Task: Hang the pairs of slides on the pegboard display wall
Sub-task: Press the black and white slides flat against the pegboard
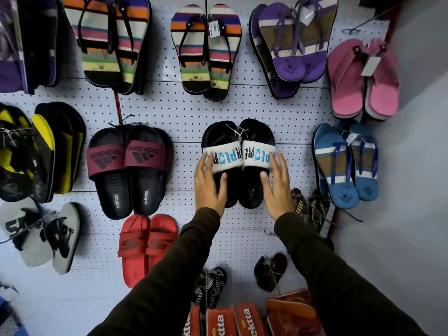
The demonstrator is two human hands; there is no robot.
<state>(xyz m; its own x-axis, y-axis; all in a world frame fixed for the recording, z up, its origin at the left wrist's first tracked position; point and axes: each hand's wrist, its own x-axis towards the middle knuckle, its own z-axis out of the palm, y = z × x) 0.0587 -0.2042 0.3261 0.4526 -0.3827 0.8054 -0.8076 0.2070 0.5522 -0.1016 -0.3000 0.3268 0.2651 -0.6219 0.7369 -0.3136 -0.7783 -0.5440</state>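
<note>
A pair of black slides with white straps printed in blue letters (238,163) hangs in the middle of the white pegboard wall (184,117), toes down, tied together by string at the top. My left hand (210,187) lies against the left slide with fingers spread and thumb on its footbed. On the right slide rests my right hand (276,187) in the same way. Both hands touch the pair's outer edges with fingers apart, not curled around the soles.
Maroon-strap black slides (128,170) hang to the left, red slides (148,246) below them, blue flip-flops (346,166) to the right. Striped, purple and pink flip-flops fill the top row. Orange shoe boxes (232,321) stand at the bottom. A grey side wall (412,166) closes the right.
</note>
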